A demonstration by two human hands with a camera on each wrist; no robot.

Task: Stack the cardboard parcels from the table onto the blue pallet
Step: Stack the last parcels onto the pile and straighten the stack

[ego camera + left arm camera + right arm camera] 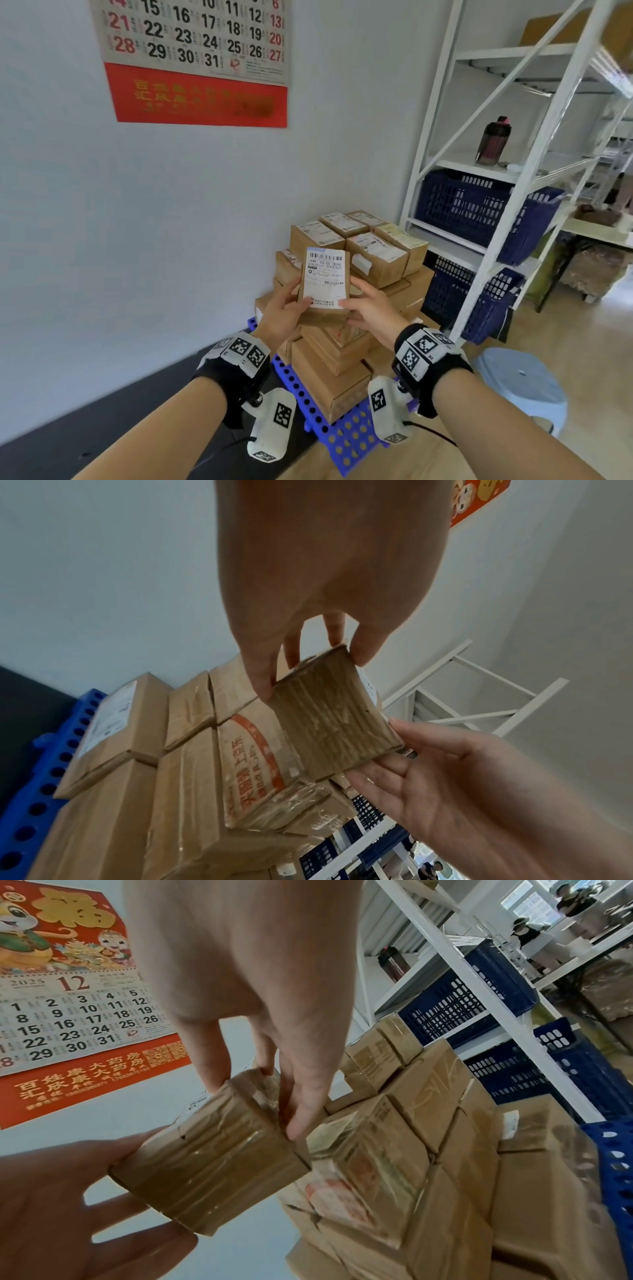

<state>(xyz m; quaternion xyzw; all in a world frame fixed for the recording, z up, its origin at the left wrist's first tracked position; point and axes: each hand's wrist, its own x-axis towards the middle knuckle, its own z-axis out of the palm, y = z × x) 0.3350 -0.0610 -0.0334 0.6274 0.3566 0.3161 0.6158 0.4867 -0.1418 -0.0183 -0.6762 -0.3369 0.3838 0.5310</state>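
Both my hands hold one small cardboard parcel (324, 284) with a white shipping label, in the air in front of the stack. My left hand (284, 308) grips its left side, fingers curled behind it. My right hand (366, 305) grips its right side. In the left wrist view the parcel (335, 718) shows its taped brown underside; in the right wrist view the parcel (212, 1153) sits between both hands. Below and behind stands a stack of several parcels (359, 246) on the blue pallet (346, 442) by the wall.
A white metal shelving rack (507, 192) with dark blue crates (479, 209) stands right of the pallet. A pale blue stool (524, 383) sits at my right. A calendar (195, 61) hangs on the wall. A dark bottle (493, 140) stands on a shelf.
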